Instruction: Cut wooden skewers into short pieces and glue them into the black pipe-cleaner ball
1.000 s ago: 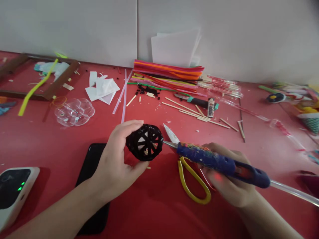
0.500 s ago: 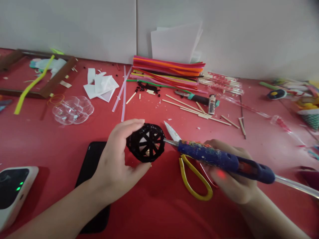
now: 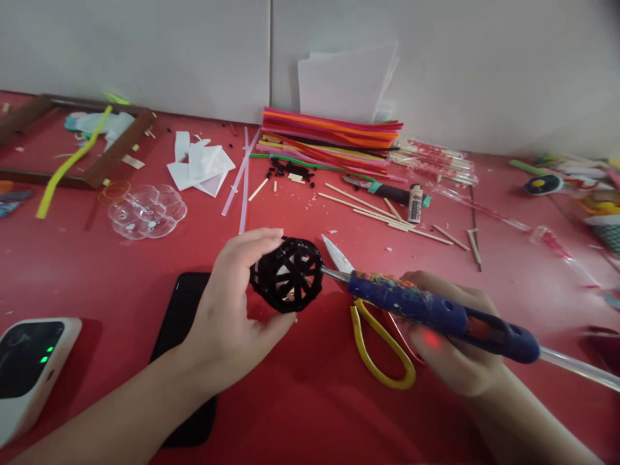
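Observation:
Between thumb and fingers, my left hand [image 3: 232, 303] holds a small round black openwork piece [image 3: 289, 274] with crossing spokes, like a wheel or cage. My right hand [image 3: 450, 329] is wrapped round a blue glue gun [image 3: 411, 300], spotted with dried colour; its metal tip meets or nearly meets the right rim of the black piece. From its back end runs a clear glue stick [image 3: 576, 369]. Yellow-handled scissors [image 3: 382, 349] lie under the gun, partly hidden, blades pointing away.
A black phone [image 3: 186, 316] lies beneath my left wrist, and a white device [image 3: 36, 368] with green lights is at left. Behind are pipe cleaners [image 3: 334, 129], thin wooden sticks [image 3: 368, 210], a utility knife [image 3: 387, 192], a clear flower-shaped tray [image 3: 145, 210] and a brown frame [image 3: 92, 177].
The view has shifted slightly, so the table things sit a little to the right. Both hands keep their grips, and the glue gun tip stays at the black piece's rim.

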Demonstrator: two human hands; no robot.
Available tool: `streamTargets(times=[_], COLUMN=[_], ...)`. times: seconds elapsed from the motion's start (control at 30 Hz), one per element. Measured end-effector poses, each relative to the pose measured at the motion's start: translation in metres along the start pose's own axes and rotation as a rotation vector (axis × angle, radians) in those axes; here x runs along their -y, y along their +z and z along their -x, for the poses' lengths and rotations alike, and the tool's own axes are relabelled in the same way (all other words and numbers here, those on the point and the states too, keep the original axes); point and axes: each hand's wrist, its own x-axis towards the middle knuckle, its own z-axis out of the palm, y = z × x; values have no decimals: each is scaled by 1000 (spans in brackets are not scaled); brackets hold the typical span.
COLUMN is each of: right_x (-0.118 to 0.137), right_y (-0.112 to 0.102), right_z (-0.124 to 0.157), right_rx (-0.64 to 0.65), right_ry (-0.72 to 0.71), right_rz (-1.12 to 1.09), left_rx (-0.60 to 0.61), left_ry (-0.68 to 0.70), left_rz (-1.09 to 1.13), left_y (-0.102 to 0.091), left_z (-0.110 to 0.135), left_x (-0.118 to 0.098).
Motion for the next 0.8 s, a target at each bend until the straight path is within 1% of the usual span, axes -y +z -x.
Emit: streamTargets(times=[0.13, 0.27, 0.4, 0.57, 0.7, 0.8], right_x=[0, 3, 4, -4, -9, -9], right_y=[0, 1, 1, 2, 1, 0], right_z=[0, 0, 0, 8, 11, 12], right_rx=[-13, -14, -14, -8, -14, -33], right_ry=[-27, -38, -39, 8, 21, 20], right_rz=[28, 0, 0, -60, -74, -88], left_rx=[-5, -12, 5, 52, 74, 59], left_ry=[27, 28, -37, -135, -140, -149], left_rz=[-26, -76, -57, -18, -26, -25], left_y=[0, -1, -1, 0, 0, -1], left_z=[-1, -2, -2, 0, 2, 3], left_x=[0, -3, -5, -6, -7, -7])
